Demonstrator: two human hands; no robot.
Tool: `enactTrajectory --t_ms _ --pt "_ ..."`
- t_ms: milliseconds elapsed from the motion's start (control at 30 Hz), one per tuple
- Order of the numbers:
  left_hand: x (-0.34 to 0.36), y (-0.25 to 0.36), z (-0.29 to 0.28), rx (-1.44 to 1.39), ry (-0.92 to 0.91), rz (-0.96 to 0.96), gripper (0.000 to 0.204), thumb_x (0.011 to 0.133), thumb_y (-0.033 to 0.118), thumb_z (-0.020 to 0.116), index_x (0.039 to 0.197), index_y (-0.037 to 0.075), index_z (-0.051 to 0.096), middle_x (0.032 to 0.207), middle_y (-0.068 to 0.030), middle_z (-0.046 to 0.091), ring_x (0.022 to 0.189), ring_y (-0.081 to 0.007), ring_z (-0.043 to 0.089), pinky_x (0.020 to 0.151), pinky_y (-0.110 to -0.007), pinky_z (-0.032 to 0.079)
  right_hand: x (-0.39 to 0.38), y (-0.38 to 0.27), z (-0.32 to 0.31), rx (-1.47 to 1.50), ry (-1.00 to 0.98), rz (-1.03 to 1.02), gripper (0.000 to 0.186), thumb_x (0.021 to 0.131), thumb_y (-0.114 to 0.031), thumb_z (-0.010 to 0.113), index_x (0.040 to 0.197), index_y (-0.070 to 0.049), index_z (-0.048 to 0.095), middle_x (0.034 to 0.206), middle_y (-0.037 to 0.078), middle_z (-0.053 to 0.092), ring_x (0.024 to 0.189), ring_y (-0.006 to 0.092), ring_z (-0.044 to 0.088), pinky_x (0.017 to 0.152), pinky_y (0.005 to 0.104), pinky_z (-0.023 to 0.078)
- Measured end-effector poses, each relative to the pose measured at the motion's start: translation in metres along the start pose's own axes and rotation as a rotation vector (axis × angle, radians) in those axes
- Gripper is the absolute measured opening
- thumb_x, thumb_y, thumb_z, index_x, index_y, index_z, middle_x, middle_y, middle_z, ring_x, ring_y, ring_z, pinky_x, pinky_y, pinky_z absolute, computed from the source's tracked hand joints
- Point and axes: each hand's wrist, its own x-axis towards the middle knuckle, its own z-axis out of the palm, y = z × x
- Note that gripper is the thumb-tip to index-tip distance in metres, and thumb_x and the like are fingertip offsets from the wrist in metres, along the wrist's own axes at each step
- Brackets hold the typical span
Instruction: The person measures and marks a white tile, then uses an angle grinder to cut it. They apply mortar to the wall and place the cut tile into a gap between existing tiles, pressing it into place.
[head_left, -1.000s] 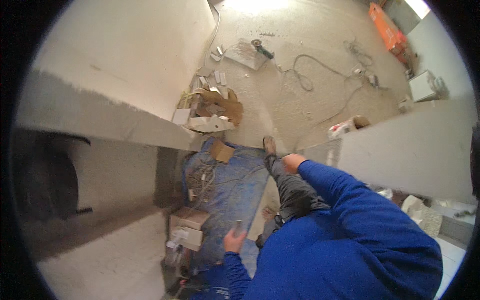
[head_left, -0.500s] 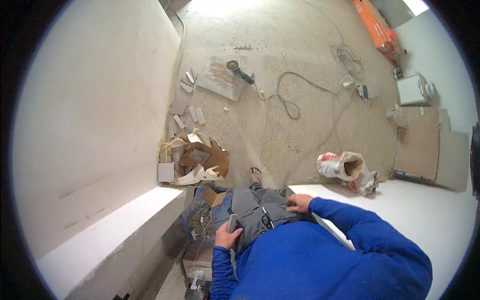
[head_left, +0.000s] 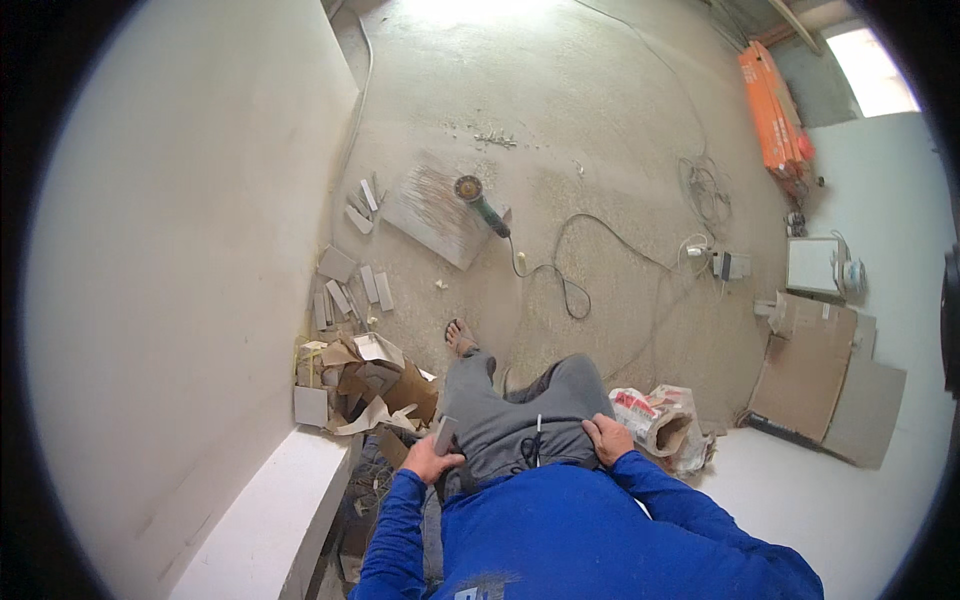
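Note:
My left hand (head_left: 428,461) is closed round a small grey tile strip (head_left: 446,436) at my left hip. My right hand (head_left: 607,438) grips the grey trousers (head_left: 515,415) at their right waist, below the drawstring. A foot of mine (head_left: 460,338), in a sandal, stands on the dusty floor. Ahead of it an angle grinder (head_left: 483,208) with a long cord lies on a scored grey slab (head_left: 420,220). Several cut tile pieces (head_left: 383,288) lie to the left, above a heap of torn cardboard (head_left: 405,385).
A white wall (head_left: 190,220) and ledge (head_left: 260,505) flank me on the left. On the right lie an opened bag (head_left: 655,410), cardboard sheets (head_left: 805,370), a white box (head_left: 815,265), orange packages (head_left: 768,110) by the wall, and cables with a power adapter (head_left: 730,266) on the floor.
I have moved forward out of the narrow space with the blue sheet. My right hand has come to the trouser waist; my left still holds the tile strip.

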Motion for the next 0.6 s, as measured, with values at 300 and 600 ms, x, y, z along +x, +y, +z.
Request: enactTrajectory --t_ms 300,600 --pt "-0.059 0.121 -0.001 -0.854 -0.286 -0.452 0.025 0.089 0.014 0.073 0.110 0.002 0.066 0.095 -0.0081 0.069 0.083 -0.0185 0.069 0.075 -0.033 0.054 0.105 -0.001 -0.140 0.139 -1.186 -0.051 0.039 0.107 -0.035 0.051 0.112 0.002 0.063 0.092 0.017 0.066 0.088 0.0213 0.061 0.085 0.0369 0.049" --pt "0.589 -0.007 -0.027 -0.785 0.802 -0.050 0.028 0.096 0.019 0.063 0.112 -0.004 0.064 0.106 -0.0168 0.070 0.092 -0.0204 0.066 0.080 -0.035 0.052 0.643 -0.035 0.095 -0.340 -0.007 -0.357 0.051 0.088 -0.029 0.075 0.131 -0.009 0.056 0.117 0.019 0.065 0.109 0.0374 0.063 0.093 0.0464 0.052"
